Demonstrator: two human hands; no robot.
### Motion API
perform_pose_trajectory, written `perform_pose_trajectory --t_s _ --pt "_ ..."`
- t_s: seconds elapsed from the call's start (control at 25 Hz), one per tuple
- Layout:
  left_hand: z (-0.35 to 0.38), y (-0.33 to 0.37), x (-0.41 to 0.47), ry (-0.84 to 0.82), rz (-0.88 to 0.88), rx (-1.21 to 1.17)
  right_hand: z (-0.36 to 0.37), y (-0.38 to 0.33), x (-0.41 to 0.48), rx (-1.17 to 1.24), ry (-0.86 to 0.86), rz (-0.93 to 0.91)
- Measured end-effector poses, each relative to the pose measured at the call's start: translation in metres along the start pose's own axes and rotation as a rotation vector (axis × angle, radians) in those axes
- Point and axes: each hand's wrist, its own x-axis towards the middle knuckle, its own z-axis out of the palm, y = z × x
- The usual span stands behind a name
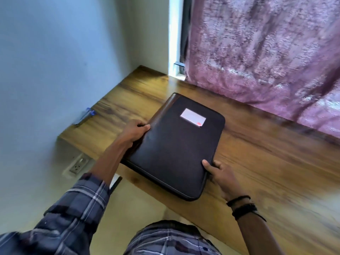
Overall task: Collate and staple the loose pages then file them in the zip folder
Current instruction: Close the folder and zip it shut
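Counter, wooden, runs from the left wall beneath a purple curtain. Zip folder, dark and closed, lies flat on it directly before the person, long axis pointing away. Left hand grips the spine side, fingers curled round the edge. Right hand pinches the near right corner, thumb on top. Both hands are equally placed. No loose pages are visible. Small blue-and-silver item by the wall is possibly a stapler, too blurred to confirm. Nothing obstructs the folder.
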Motion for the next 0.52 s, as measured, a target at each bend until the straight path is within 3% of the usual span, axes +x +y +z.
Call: perform_pose_trajectory --t_s 0.16,0.32,0.52 --pt "-0.079 -0.034 0.029 0.163 -0.005 0.148 0.094 -0.014 0.036 0.0 -0.105 -0.019" --pt "-0.126 -0.066 0.054 0.311 -0.045 0.246 0.166 -0.017 0.071 -0.051 -0.078 -0.012" --pt "-0.122 -0.086 0.065 0.492 -0.044 0.423 0.193 -0.018 0.087 -0.411 0.09 -0.101"
